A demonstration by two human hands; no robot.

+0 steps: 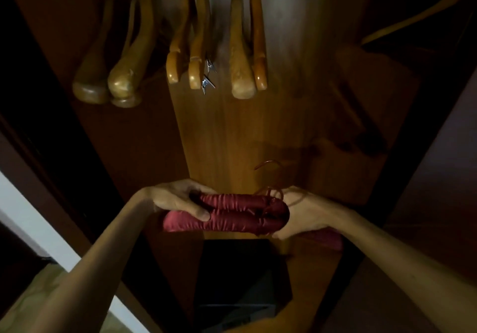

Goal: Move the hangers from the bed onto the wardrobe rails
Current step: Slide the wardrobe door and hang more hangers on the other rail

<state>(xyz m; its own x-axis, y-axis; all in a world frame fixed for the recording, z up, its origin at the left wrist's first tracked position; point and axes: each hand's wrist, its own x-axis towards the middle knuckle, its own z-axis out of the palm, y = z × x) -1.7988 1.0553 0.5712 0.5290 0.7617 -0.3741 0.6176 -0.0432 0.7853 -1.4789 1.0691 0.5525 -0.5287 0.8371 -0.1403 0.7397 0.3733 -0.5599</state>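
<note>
A person stands facing into a dim, open wardrobe with a warm brown wooden back panel (232, 131), looking down at both bare hands. Between the hands is a bundle of padded hangers covered in gathered dark red satin (232, 213), held level at about waist height in front of the wardrobe opening. The left hand (178, 201) grips the bundle near its left end, fingers curled over the top and thumb pressed on the front. The right hand (302, 216) wraps around the middle of the bundle, where thin red ribbon bows sit; a thin reddish metal hook (268, 164) rises just above that spot. How many hangers make up the bundle cannot be told for certain. Higher up, a row of pale, varnished wooden hangers (196, 38) already hangs side by side, one pair fitted with small silver metal clips (208, 76); the rail itself lies out of view above the top edge. A dark box (237, 276) sits low inside the wardrobe beneath the hands. Judging by this, the wooden hangers are done and the red satin ones remain to be hooked up. The bed is not visible, so whether more hangers wait there cannot be told.
</note>
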